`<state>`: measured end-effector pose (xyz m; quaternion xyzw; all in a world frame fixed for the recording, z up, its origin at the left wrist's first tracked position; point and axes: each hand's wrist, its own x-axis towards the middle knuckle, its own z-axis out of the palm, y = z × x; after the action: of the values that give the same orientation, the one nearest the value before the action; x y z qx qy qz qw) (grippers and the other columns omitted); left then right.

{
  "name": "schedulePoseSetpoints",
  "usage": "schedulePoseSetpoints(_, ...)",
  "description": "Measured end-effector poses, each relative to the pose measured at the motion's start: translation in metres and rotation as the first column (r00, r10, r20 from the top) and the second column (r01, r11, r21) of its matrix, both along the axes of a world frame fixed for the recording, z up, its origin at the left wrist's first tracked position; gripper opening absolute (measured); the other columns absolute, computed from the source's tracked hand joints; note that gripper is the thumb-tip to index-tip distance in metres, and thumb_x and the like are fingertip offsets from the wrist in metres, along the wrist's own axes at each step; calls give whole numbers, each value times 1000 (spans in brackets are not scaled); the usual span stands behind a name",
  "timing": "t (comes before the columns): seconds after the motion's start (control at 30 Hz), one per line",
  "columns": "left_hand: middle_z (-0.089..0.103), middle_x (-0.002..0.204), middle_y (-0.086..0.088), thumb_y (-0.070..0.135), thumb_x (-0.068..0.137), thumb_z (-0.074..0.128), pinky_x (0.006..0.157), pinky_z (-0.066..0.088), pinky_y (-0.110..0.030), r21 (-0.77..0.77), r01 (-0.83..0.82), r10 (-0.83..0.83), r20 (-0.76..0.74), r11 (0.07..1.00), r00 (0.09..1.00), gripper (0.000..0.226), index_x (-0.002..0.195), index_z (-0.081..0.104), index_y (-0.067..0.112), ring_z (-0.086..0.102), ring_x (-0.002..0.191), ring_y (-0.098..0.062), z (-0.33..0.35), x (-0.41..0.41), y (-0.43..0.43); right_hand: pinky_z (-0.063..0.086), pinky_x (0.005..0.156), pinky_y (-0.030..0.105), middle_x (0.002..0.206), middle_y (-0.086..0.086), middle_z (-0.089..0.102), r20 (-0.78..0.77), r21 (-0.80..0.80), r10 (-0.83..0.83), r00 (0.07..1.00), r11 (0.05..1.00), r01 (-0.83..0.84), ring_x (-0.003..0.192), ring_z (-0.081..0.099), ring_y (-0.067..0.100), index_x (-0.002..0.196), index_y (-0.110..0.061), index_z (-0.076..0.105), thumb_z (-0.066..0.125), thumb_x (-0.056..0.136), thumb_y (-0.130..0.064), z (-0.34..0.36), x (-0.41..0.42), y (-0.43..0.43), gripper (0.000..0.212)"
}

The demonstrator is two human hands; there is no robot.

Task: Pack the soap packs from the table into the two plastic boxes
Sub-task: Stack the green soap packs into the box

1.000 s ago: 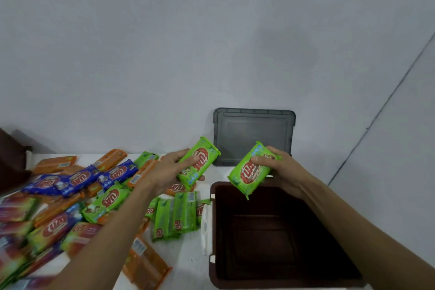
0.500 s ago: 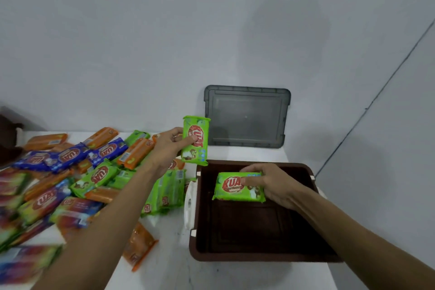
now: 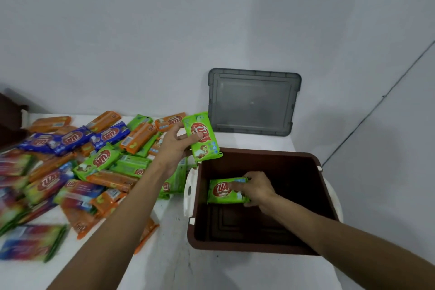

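A brown plastic box (image 3: pixel 313 246) stands open on the white table at the right. My right hand (image 3: pixel 255 187) reaches down inside it and holds a green soap pack (image 3: pixel 222 192) near the box's far left corner. My left hand (image 3: pixel 175 146) grips a second green soap pack (image 3: pixel 202 140) upright, just above the box's far left rim. To the left lies a pile of soap packs (image 3: pixel 77 162) in orange, blue, green and multicolour wrappers.
A grey box lid (image 3: pixel 253 101) leans against the wall behind the brown box. A white piece (image 3: pixel 188 192) hugs the box's left side. A dark brown object (image 3: pixel 9 120) sits at the far left edge. The table (image 3: pixel 235 271) ends close to the right wall.
My right hand has gone deeper into the box with its green pack. My left hand has brought its pack closer to the box's rim.
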<state>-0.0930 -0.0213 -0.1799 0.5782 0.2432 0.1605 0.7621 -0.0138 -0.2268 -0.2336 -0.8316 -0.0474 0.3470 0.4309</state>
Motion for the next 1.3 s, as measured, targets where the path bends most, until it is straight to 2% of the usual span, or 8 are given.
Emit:
schedulePoseSetpoints(0.23, 74, 102, -15, 10, 83, 72, 67, 59, -33, -13, 22, -22, -3, 1000, 1000, 44, 124, 54, 11, 73, 88, -27, 1, 1, -1, 55, 58, 31, 66, 3, 57, 325, -449, 386, 863, 866, -218, 56, 63, 25, 65, -13, 50, 78, 68, -64, 8, 7, -4, 59)
schedulePoseSetpoints(0.43, 73, 104, -15, 8, 82, 73, 70, 58, -35, 27, 19, -19, 3, 999, 1000, 48, 124, 52, 10, 73, 87, -27, 3, -1, 1, 58, 58, 33, 66, 5, 60, 331, -515, 477, 814, 814, -268, 50, 63, 24, 66, -13, 49, 61, 78, -71, 23, 7, -12, 61)
schedulePoseSetpoints(0.53, 72, 103, -13, 6, 80, 76, 81, 58, -45, 83, -7, 6, 3, 997, 1000, 55, 128, 49, 12, 72, 91, -30, 11, -3, 4, 60, 57, 34, 58, 7, 67, 406, -390, 410, 816, 886, -251, 44, 66, 21, 74, -10, 59, 56, 86, -63, 41, 13, -16, 54)
schedulePoseSetpoints(0.63, 67, 104, -16, 2, 79, 76, 70, 60, -40, 156, -6, 1, 30, 988, 1000, 56, 125, 49, 19, 71, 89, -26, 21, -5, 1, 57, 52, 32, 65, 10, 70, 433, -42, 239, 869, 968, -246, 48, 65, 16, 86, -10, 66, 61, 92, -44, 59, 15, -15, 35)
schedulePoseSetpoints(0.73, 64, 106, -12, 4, 78, 77, 67, 58, -36, 198, 19, -39, 97, 980, 995, 58, 126, 55, 26, 70, 93, -25, 28, -5, -6, 60, 63, 36, 79, 12, 71, 283, 341, 80, 956, 923, -178, 66, 67, 19, 94, -11, 69, 66, 92, -33, 75, 5, -6, 22)
schedulePoseSetpoints(0.83, 66, 110, -16, 10, 82, 75, 70, 60, -38, 191, 32, -53, 106, 981, 993, 49, 126, 55, 19, 70, 97, -29, 33, -3, -18, 61, 73, 38, 91, 11, 74, 132, 522, 49, 990, 846, -112, 78, 70, 20, 101, -12, 69, 69, 89, -30, 86, -4, 7, 21)
schedulePoseSetpoints(1.13, 71, 97, -7, 16, 95, 60, 63, 57, -25, 312, 60, -80, 53, 948, 995, 21, 115, 58, 10, 71, 82, -12, 42, -4, -25, 51, 66, 30, 99, 10, 75, 36, 628, -50, 998, 778, 17, 82, 66, 17, 107, -5, 65, 71, 88, -13, 88, 4, 3, 22)
schedulePoseSetpoints(1.3, 69, 104, 9, 26, 95, 59, 71, 58, -32, 691, 44, -28, -35, 722, 999, 16, 105, 71, 20, 64, 92, -5, 22, -10, -7, 54, 66, 27, 101, 11, 75, 34, 541, 91, 995, 836, -95, 85, 68, 17, 110, -3, 68, 69, 89, -14, 84, 21, -32, 23)
